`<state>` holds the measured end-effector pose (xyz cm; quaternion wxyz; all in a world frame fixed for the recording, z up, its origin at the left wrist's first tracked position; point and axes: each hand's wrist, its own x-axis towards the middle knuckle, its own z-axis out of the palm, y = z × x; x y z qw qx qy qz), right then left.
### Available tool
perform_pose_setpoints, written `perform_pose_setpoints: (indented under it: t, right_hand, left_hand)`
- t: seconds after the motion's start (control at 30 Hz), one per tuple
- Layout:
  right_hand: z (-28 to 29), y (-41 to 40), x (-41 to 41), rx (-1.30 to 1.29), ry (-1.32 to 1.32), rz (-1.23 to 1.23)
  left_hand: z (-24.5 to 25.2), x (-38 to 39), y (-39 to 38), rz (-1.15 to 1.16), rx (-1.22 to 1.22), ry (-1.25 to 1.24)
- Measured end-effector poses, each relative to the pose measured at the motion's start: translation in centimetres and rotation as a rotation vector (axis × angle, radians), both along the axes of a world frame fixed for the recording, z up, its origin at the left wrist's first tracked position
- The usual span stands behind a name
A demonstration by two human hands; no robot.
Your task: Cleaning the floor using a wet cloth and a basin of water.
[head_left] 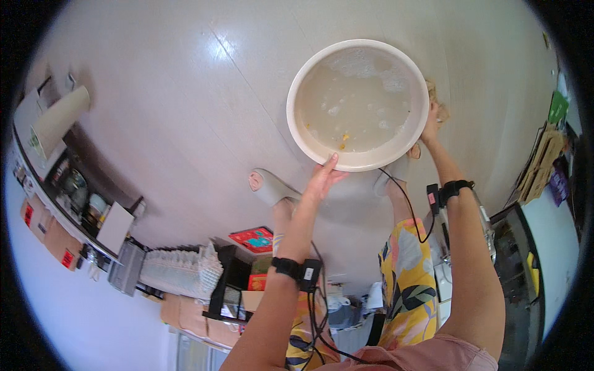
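A round, cream plastic basin (358,163) is between my hands, holding cloudy greyish water (357,102). White foam floats near its far edge, and small yellow scraps drift toward the near side. My left hand (325,178) grips the near-left rim, with the thumb on top and the fingers underneath. At the right side, my right hand (431,123) holds the basin's outer wall; its fingers are partly hidden. Against that hand is a crumpled tan cloth (438,104), and I cannot tell whether the fingers also hold it. The basin covers part of my right slipper.
Pale floor surrounds my grey slippers (269,188). A shelf with kitchen items (88,199) and a whitish cylindrical bin (60,120) stand left. Cardboard (540,162) and a dark cabinet (515,250) are at right. Black cables (410,208) hang from both wrist straps.
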<state>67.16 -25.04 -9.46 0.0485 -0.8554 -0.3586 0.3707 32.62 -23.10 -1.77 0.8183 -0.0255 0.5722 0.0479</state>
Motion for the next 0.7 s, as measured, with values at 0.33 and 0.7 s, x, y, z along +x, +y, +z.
perform_pose_setpoints:
  t: [0.33, 0.7]
  right_hand:
    - [-5.4, -5.1, -3.9, 0.234, 0.543, -0.694]
    - [-6.3, -3.0, -8.1, 0.235, 0.251, -0.533]
  left_hand:
    - [-1.5, 1.7, -1.8, 0.182, -0.009, 0.212]
    - [1.5, 1.0, 5.6, 0.221, 0.192, 0.181]
